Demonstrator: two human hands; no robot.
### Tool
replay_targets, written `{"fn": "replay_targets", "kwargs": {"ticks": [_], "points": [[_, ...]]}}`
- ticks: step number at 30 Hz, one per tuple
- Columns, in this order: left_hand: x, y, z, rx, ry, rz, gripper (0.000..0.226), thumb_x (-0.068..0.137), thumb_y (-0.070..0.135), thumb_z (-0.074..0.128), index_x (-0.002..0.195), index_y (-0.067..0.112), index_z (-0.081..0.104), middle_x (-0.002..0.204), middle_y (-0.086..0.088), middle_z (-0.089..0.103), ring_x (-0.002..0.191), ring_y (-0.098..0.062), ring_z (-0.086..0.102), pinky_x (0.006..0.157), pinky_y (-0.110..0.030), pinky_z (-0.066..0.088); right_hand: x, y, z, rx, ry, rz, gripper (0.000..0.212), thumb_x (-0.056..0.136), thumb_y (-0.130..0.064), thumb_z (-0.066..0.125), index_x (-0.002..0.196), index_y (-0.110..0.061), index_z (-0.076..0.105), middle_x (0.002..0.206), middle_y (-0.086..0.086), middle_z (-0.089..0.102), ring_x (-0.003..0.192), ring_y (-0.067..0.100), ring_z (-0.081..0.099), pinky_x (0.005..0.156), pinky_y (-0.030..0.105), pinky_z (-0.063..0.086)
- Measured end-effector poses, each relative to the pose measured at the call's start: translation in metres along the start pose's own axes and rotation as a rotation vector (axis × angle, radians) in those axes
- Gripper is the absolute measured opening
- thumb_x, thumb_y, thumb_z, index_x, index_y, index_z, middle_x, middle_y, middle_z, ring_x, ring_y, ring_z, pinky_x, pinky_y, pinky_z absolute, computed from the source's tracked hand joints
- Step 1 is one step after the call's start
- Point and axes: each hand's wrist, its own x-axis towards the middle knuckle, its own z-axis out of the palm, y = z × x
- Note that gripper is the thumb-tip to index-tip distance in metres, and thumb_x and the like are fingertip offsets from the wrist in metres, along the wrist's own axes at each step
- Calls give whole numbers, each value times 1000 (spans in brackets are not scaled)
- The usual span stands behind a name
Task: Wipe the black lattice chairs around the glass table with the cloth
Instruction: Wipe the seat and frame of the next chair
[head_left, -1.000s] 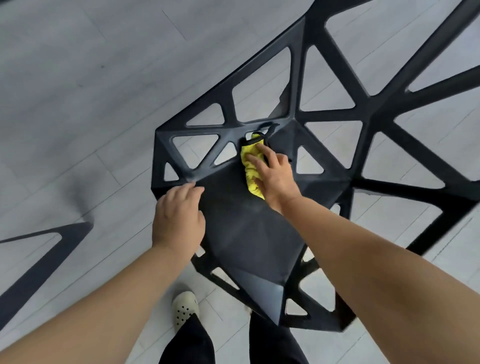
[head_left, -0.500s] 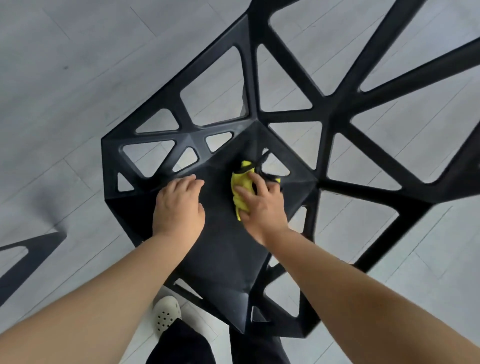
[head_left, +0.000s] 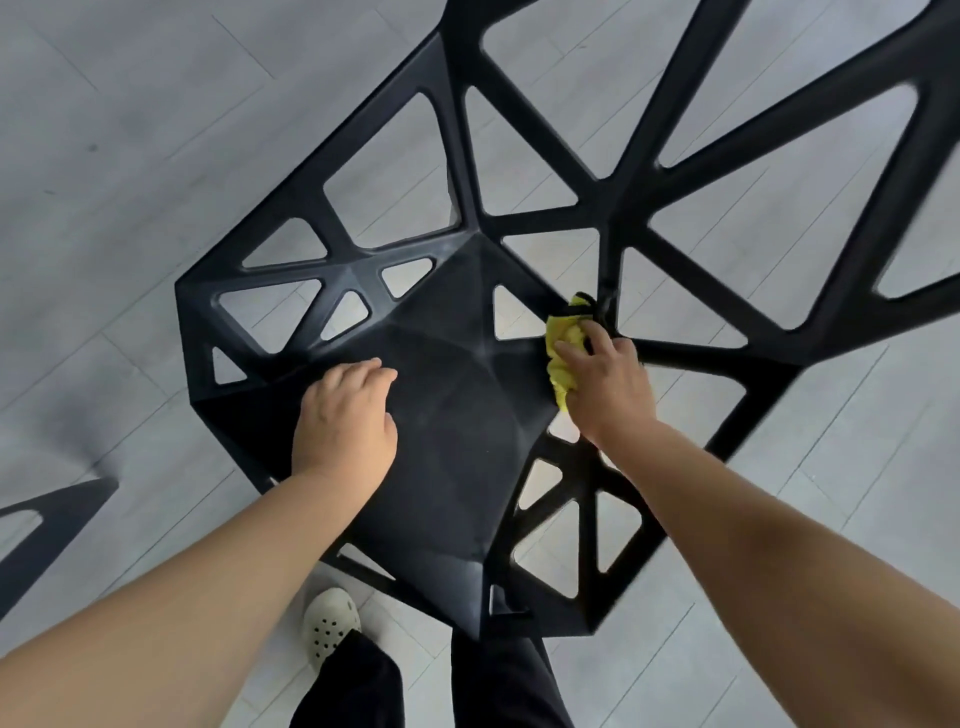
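wiping the right edge of a black lattice chair seat, near the person's legs, while the other hand steadies it.

closest in, a pale shoe (head_left: 331, 627) stands on the grey floor (head_left: 130, 156) beside the seat's front point. the left hand (head_left: 344, 417) rests palm down on the chair (head_left: 457, 415), fingers loosely curled and holding nothing, seemingly to brace the seat against the rubbing. farther on, the right hand (head_left: 605, 384) presses and pinches the bunched yellow cloth (head_left: 563, 358) against the seat's right rim, by a strut. half a second ago the cloth worked nearer the seat's middle; it has slid outward to the right, while the left hand has barely shifted.
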Motion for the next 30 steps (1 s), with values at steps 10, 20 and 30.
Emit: {"fn": "replay_targets", "kwargs": {"ticks": [10,20,30], "points": [[-14,7,4,-11,-22,45,45,88,12,56,133,15,50,141,-2,46,131,-22,38,104,-36,32,-90,-67,22,92,-218,-160,41,82,-21,58,122,-26,51,134,1,35,106,30,42,77,36,46],[-42,4,1,-1,-37,110,43,83,5,61,125,11,57,133,-6,55,124,-27,46,98,-39,39,-198,-68,28,65,-489,-515,28,76,-19,59,103,-24,65,110,-1,51,82,23,42,66,33,41],[-57,14,13,39,-95,160,44,86,9,57,129,14,54,137,-3,50,129,-23,40,103,-36,34,-151,-39,30,-57,-299,-257,72,85,-25,62,146,-31,24,149,4,18,114,33,34,95,41,40]]}}
